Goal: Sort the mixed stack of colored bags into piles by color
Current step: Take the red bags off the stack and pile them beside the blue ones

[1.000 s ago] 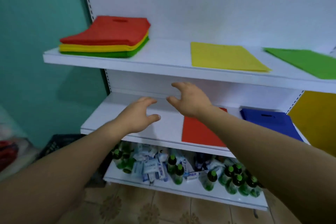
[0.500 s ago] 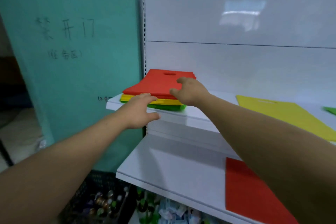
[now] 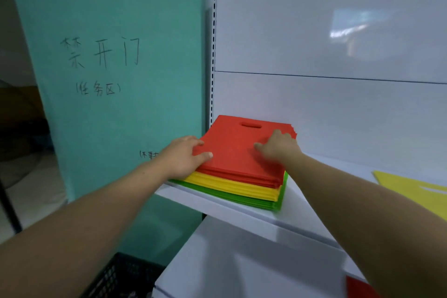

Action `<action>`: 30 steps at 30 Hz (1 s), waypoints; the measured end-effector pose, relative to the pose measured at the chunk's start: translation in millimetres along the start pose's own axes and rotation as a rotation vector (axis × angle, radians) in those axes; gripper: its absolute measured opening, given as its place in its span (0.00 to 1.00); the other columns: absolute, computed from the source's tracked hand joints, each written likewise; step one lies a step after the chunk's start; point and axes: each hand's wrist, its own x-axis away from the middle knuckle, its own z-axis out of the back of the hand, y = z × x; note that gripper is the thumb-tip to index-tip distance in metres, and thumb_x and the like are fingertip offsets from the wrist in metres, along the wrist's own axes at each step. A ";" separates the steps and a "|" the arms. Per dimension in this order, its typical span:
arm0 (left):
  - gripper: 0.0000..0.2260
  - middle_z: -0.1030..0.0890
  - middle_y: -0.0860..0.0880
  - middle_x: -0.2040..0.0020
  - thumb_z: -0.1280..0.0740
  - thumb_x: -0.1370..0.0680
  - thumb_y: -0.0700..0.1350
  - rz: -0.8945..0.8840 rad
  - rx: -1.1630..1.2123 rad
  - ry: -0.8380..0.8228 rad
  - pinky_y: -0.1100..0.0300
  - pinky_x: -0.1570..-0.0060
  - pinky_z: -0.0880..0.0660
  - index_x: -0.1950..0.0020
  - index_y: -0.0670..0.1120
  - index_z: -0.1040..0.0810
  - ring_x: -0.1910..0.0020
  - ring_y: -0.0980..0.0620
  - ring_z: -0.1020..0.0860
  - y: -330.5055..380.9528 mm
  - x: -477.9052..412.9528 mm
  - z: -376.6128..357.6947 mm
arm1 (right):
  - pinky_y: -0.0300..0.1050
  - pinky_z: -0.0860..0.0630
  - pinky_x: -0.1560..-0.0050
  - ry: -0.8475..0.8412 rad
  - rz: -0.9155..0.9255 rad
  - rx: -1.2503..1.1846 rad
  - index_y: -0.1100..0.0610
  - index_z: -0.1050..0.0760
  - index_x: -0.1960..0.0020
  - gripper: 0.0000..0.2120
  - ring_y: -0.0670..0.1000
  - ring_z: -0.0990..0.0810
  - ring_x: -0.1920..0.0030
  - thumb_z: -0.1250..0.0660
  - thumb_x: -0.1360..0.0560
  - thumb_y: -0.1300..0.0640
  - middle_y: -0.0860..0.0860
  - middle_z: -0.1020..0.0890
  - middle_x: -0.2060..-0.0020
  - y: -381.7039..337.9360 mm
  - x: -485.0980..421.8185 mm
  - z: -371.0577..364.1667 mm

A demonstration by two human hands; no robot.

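With stack point(image 3: 232, 185) on shelf point(image 3: 205, 204), pinched at left edge by left hand point(image 3: 183, 158), right hand point(image 3: 278, 146) blurred atop, grip unclear: lift only red layer point(image 3: 232, 150), keeping lower layers square.

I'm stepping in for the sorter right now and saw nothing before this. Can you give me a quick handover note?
Left hand: at the left edge of the mixed stack, thumb on the top red bag; a pinch can't be confirmed.
Right hand: fingertips on the same bag, blurred; grip unclear.
The stack sits on the upper shelf, red over yellow over green.
Done: a yellow bag lies apart on that shelf, and a red bag on the lower shelf.
Left: the whole stack, probably starting with the top red bag.
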 end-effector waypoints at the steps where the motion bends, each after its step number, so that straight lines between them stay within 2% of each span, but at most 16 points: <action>1: 0.25 0.30 0.47 0.30 0.36 0.24 0.58 0.004 0.007 -0.012 0.52 0.30 0.37 0.30 0.47 0.30 0.31 0.48 0.32 -2.9 -8.9 -0.8 | 0.53 0.32 0.35 -0.006 -0.041 -0.003 0.61 0.40 0.28 0.40 0.63 0.32 0.33 0.36 0.28 0.34 0.63 0.32 0.33 3.0 -5.3 -2.8; 4: 0.28 0.36 0.47 0.26 0.32 0.24 0.54 0.023 0.040 -0.134 0.59 0.30 0.41 0.27 0.47 0.33 0.29 0.49 0.35 -12.4 -28.7 -3.8 | 0.51 0.32 0.36 -0.006 -0.140 -0.023 0.60 0.39 0.29 0.40 0.62 0.32 0.33 0.32 0.30 0.36 0.62 0.31 0.34 12.5 -14.3 -7.8; 6: 0.30 0.33 0.49 0.27 0.31 0.26 0.57 0.033 0.063 -0.239 0.62 0.34 0.39 0.27 0.48 0.33 0.31 0.50 0.32 -18.0 -35.5 -8.5 | 0.49 0.31 0.38 -0.008 -0.200 -0.094 0.61 0.39 0.30 0.38 0.61 0.30 0.34 0.29 0.30 0.40 0.62 0.29 0.35 16.3 -16.5 -6.9; 8: 0.29 0.29 0.50 0.30 0.32 0.27 0.60 0.031 0.085 -0.274 0.60 0.35 0.36 0.30 0.49 0.30 0.34 0.51 0.29 -23.1 -39.9 -13.2 | 0.48 0.29 0.42 0.039 -0.218 -0.163 0.61 0.38 0.32 0.32 0.60 0.27 0.36 0.29 0.27 0.49 0.60 0.26 0.37 17.2 -15.4 -6.0; 10: 0.29 0.27 0.50 0.32 0.32 0.28 0.62 0.005 0.093 -0.271 0.59 0.35 0.33 0.32 0.50 0.28 0.36 0.51 0.28 -25.6 -43.5 -14.4 | 0.48 0.29 0.43 0.142 -0.184 -0.183 0.60 0.38 0.31 0.26 0.61 0.26 0.38 0.33 0.25 0.57 0.60 0.24 0.39 14.6 -9.0 -6.6; 12: 0.31 0.26 0.50 0.33 0.33 0.30 0.66 -0.022 0.061 -0.290 0.56 0.35 0.33 0.33 0.51 0.27 0.37 0.50 0.27 -28.1 -46.8 -12.5 | 0.48 0.30 0.43 0.244 -0.093 -0.201 0.56 0.40 0.28 0.26 0.62 0.26 0.39 0.36 0.25 0.61 0.61 0.26 0.39 9.4 1.0 -6.3; 15: 0.43 0.27 0.52 0.32 0.35 0.43 0.73 -0.053 0.029 -0.329 0.52 0.33 0.33 0.32 0.55 0.29 0.36 0.50 0.28 -33.0 -49.7 -5.2 | 0.42 0.34 0.42 0.401 0.055 -0.324 0.53 0.41 0.26 0.30 0.59 0.28 0.40 0.35 0.25 0.62 0.59 0.31 0.37 0.7 21.1 1.5; 17: 0.50 0.30 0.52 0.30 0.34 0.48 0.74 -0.070 0.043 -0.364 0.50 0.32 0.35 0.28 0.58 0.35 0.33 0.49 0.30 -36.6 -53.0 0.0 | 0.37 0.37 0.43 0.535 0.113 -0.388 0.54 0.38 0.27 0.30 0.55 0.28 0.40 0.32 0.26 0.62 0.56 0.29 0.38 -5.7 36.6 12.9; 19: 0.49 0.33 0.51 0.28 0.28 0.43 0.69 -0.077 0.123 -0.388 0.52 0.30 0.37 0.25 0.57 0.41 0.32 0.49 0.32 -37.3 -52.3 6.4 | 0.32 0.34 0.46 0.642 0.133 -0.451 0.52 0.34 0.30 0.25 0.48 0.27 0.49 0.33 0.25 0.61 0.49 0.26 0.45 -13.4 55.3 25.6; 20: 0.46 0.33 0.51 0.28 0.25 0.37 0.62 -0.087 0.223 -0.402 0.56 0.32 0.36 0.24 0.55 0.42 0.33 0.49 0.31 -36.8 -51.5 9.6 | 0.27 0.34 0.51 0.694 0.141 -0.473 0.52 0.32 0.31 0.22 0.43 0.29 0.54 0.34 0.25 0.60 0.46 0.26 0.48 -17.1 65.9 31.5; 22: 0.37 0.28 0.49 0.33 0.24 0.31 0.48 -0.117 0.486 -0.379 0.61 0.41 0.31 0.25 0.51 0.38 0.40 0.51 0.26 -33.1 -47.1 15.0 | 0.21 0.36 0.56 0.803 0.168 -0.505 0.53 0.29 0.35 0.18 0.38 0.32 0.59 0.34 0.24 0.61 0.41 0.27 0.52 -21.6 85.0 41.5; 24: 0.30 0.24 0.48 0.40 0.27 0.28 0.40 -0.161 0.782 -0.275 0.64 0.52 0.27 0.29 0.48 0.33 0.50 0.54 0.23 -26.8 -39.0 19.5 | 0.21 0.35 0.57 0.895 0.178 -0.509 0.54 0.27 0.36 0.16 0.38 0.32 0.61 0.34 0.24 0.62 0.36 0.27 0.53 -23.3 104.5 50.0; 26: 0.24 0.23 0.51 0.46 0.30 0.27 0.34 -0.200 1.012 -0.169 0.70 0.60 0.26 0.32 0.45 0.30 0.55 0.61 0.24 -18.5 -28.8 22.7 | 0.22 0.35 0.57 0.962 0.156 -0.498 0.55 0.27 0.37 0.16 0.40 0.31 0.61 0.35 0.24 0.62 0.34 0.28 0.53 -21.8 125.4 57.6; 28: 0.23 0.22 0.53 0.47 0.32 0.26 0.32 -0.239 1.111 -0.140 0.71 0.60 0.26 0.34 0.46 0.28 0.55 0.64 0.25 -9.8 -17.2 23.1 | 0.22 0.35 0.57 1.006 0.124 -0.486 0.56 0.28 0.36 0.16 0.44 0.31 0.61 0.35 0.23 0.63 0.33 0.29 0.53 -19.0 148.4 63.4; 30: 0.25 0.22 0.51 0.44 0.32 0.27 0.31 -0.292 1.111 -0.168 0.67 0.54 0.26 0.33 0.49 0.28 0.53 0.62 0.24 -1.0 -2.0 19.8 | 0.21 0.36 0.57 1.022 0.087 -0.477 0.55 0.29 0.35 0.17 0.47 0.30 0.54 0.35 0.23 0.63 0.31 0.30 0.53 -12.9 173.1 66.9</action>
